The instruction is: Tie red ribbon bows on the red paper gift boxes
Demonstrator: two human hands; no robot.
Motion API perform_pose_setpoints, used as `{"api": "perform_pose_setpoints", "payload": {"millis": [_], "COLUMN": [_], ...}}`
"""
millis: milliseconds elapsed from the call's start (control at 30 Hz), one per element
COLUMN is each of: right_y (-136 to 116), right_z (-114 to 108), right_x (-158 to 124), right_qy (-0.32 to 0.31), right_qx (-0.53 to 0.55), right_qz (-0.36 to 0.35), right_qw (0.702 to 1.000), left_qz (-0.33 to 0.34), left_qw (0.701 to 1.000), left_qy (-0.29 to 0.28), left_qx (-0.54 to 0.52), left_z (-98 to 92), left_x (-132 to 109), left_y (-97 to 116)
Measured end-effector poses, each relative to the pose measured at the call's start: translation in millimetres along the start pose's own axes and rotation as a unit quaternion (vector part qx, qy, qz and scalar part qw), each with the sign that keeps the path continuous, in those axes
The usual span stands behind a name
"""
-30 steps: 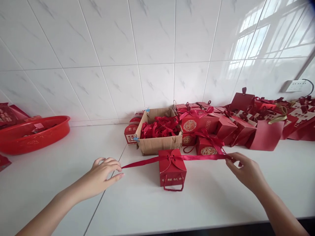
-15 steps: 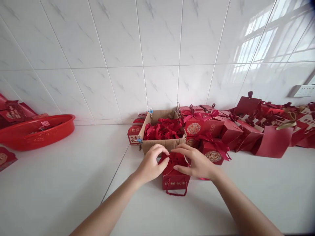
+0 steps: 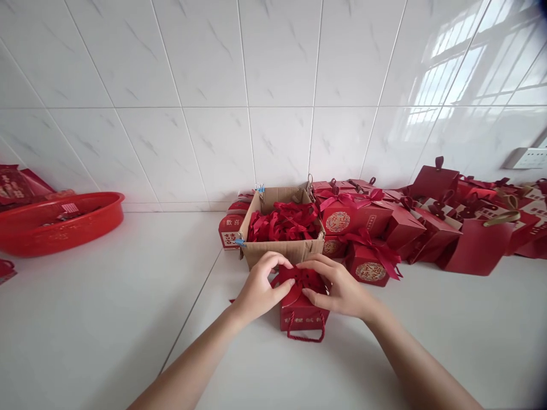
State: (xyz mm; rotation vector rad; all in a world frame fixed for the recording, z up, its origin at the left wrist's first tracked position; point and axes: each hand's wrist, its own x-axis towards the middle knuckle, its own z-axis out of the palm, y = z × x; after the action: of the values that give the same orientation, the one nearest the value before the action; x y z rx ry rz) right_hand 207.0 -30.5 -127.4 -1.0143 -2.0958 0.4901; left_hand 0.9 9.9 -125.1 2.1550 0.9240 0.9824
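Note:
A small red gift box [image 3: 301, 316] with a twisted cord handle [image 3: 306, 339] stands upright before me, gold lettering on its front. On its top a red ribbon [image 3: 304, 279] is gathered in loops. My left hand [image 3: 262, 287] curls over the top's left side, thumb and forefinger on the ribbon. From the right, my right hand [image 3: 339, 287] does the same, fingers curved around the ribbon's other side. The fingers partly hide the ribbon and the lid flaps. Right behind the box is an open cardboard box [image 3: 284, 249] filled with loose red ribbons [image 3: 284, 222].
Several red gift boxes [image 3: 371, 270], some with bows, crowd the right side along the tiled wall [image 3: 213, 154]. A red box with white lettering [image 3: 231, 230] sits left of the carton. A red plastic basin [image 3: 77, 225] stands at far left on the white counter [image 3: 106, 296].
Both hands stay on the ribbon with little finger movement; its loops look slightly fuller. A red tip now shows left of my left wrist. The view has shifted slightly.

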Motion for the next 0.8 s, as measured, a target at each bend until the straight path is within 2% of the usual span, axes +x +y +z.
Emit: {"api": "perform_pose_setpoints", "payload": {"millis": [167,300,467,600,700,800], "right_y": [1.8,12.6,23.7,25.6,27.2,30.2], "right_z": [1.4,-2.6,-6.1,-2.8,-0.4,0.0], "right_x": [-1.9,-5.9,-8.9,-8.9,-9.5,-10.4], "right_qy": [0.031,0.082,0.019,0.001,-0.024,-0.069], "right_qx": [0.004,-0.003,0.0,0.065,0.118,0.171], "right_qz": [0.007,0.056,0.12,0.18,0.229,0.24], "right_qw": [0.999,0.995,0.993,0.981,0.966,0.953], "left_qz": [-0.063,-0.134,-0.21,-0.257,-0.262,-0.258], "left_qw": [0.997,0.989,0.974,0.959,0.957,0.949], "left_qy": [0.03,0.014,-0.016,-0.031,-0.041,-0.082], "left_qx": [-0.027,-0.057,-0.086,-0.113,-0.114,-0.162], "left_z": [4.6,4.8,3.9,2.7,0.3,-1.8], "left_x": [-4.4,-6.8,-6.9,-5.5,-4.5,-4.0], "left_y": [-5.1,-10.5,-12.0,-11.0,-11.2,-10.9]}}
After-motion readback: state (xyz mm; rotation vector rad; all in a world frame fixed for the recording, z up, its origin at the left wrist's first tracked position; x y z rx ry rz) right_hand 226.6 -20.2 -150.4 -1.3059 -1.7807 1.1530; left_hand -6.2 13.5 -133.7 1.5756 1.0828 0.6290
